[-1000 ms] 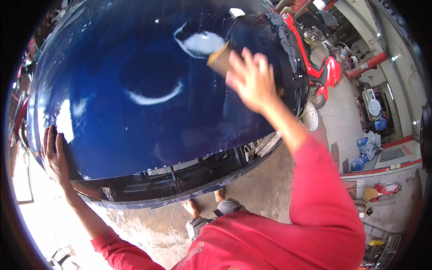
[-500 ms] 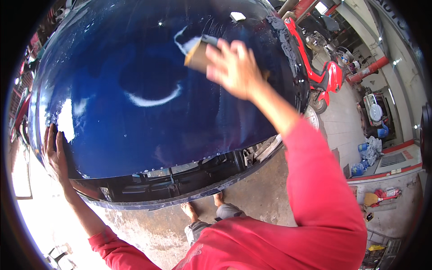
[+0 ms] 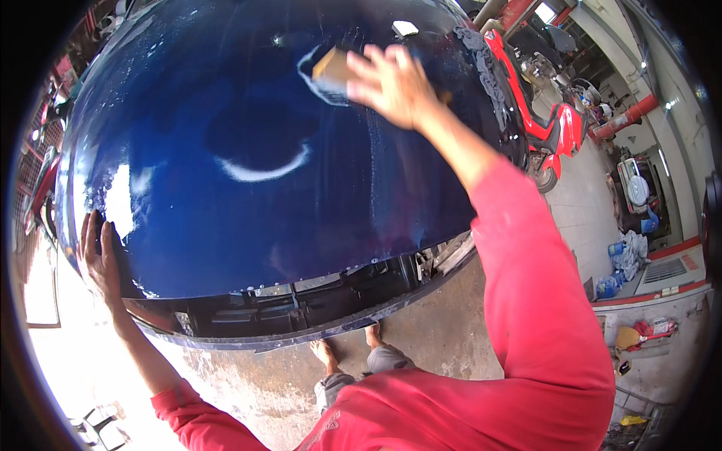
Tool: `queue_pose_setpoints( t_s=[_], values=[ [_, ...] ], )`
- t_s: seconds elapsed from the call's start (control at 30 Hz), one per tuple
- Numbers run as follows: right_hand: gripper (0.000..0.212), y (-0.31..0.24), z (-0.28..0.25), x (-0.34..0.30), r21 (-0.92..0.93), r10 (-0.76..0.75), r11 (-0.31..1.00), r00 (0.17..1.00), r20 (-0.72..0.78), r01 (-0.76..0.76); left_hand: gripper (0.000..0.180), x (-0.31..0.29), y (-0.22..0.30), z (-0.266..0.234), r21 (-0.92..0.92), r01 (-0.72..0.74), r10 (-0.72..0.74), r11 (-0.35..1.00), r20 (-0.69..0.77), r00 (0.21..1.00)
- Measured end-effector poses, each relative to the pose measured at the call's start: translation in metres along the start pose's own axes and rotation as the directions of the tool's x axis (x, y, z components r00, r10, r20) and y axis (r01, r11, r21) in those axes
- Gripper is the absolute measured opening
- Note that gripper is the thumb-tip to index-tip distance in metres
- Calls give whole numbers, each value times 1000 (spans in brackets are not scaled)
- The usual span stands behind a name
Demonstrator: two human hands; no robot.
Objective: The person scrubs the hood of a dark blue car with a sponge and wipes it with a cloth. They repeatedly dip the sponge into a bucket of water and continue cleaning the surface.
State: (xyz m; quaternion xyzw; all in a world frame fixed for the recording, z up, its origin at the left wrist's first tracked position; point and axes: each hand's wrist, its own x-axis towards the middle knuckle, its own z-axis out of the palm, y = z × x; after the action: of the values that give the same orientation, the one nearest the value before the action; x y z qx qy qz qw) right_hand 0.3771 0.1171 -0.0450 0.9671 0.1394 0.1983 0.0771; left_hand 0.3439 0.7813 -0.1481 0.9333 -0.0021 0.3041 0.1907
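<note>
A glossy dark blue car hood [image 3: 256,218] spreads in front of me, wet in places. On its far, right-of-centre part my right hand [image 3: 395,86] presses down a folded brownish piece of sandpaper [image 3: 331,69], fingers laid over its right end. Whitish liquid rings the paper's left and lower edges. At the hood's near left edge my left hand [image 3: 99,259] rests with its fingers stretched out, holding nothing.
A small white block [image 3: 404,28] lies on the hood's far right, with a crumpled grey cloth [image 3: 483,71] along the right edge. Beyond stands a red motor scooter [image 3: 562,129]. Between hood and bumper [image 3: 286,334] a gap shows dark parts.
My right hand has moved slightly away from me with the sandpaper, which has turned a little. The liquid trace around it has changed shape. My left hand stays on the hood edge.
</note>
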Motion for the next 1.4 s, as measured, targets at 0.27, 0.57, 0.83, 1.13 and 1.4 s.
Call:
queue_pose_setpoints(
  t_s=[0.27, 0.57, 0.83, 1.13, 1.4],
  values=[
    [68, 26, -14, -166, -18, -167, 986, 983, -81, 166, 55, 2, 2, 0, 58, 28, -27, 998, -11, 1000],
    [74, 6, -26, -102, 27, 156, 987, 988, -2, -155, 50, 0, 5, -2, 67, -35, 37, 997, -23, 999],
    [76, 67, 3, -107, 11, -156, 987, 981, -115, 158, 51, 2, -10, 1, -8, -52, 52, 999, -21, 998],
    [71, -51, -39, -150, 103, -201, 968, 953, -225, 228, 54, 3, -1, 0, 56, -37, 37, 998, 2, 999],
    [68, 64, 18, -26, 23, -65, 997, 994, -92, 68, 55, 1, 0, -1, 26, -9, 8, 1000, 16, 1000]
  ],
)
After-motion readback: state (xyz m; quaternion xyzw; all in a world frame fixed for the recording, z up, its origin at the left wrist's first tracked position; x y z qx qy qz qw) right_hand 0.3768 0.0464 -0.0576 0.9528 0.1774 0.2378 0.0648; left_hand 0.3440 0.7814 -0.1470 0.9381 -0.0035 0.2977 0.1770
